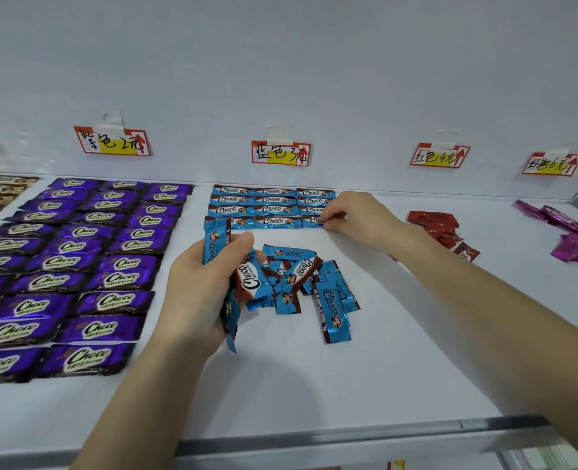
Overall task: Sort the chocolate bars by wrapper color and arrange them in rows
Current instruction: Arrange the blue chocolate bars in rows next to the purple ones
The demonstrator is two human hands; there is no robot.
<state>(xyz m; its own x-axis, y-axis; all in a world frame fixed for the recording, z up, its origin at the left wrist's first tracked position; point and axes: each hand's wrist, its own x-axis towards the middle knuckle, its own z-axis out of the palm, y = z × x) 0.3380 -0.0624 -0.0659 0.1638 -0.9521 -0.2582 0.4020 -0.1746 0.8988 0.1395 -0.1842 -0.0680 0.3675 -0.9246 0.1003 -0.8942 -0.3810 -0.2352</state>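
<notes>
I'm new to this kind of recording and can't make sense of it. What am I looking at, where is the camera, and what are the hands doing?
There is no machine here. A person works with bare hands, and the single picture comes from a camera worn on their head, looking forward and down. The left hand grips a bunch of blue bars. The right hand pinches the end bar of the nearest of the blue rows, below price tags on the back wall. On the white shelf lie a loose blue pile between the arms, purple bars in neat rows to the left, and unsorted red bars and pink bars to the right.
</notes>
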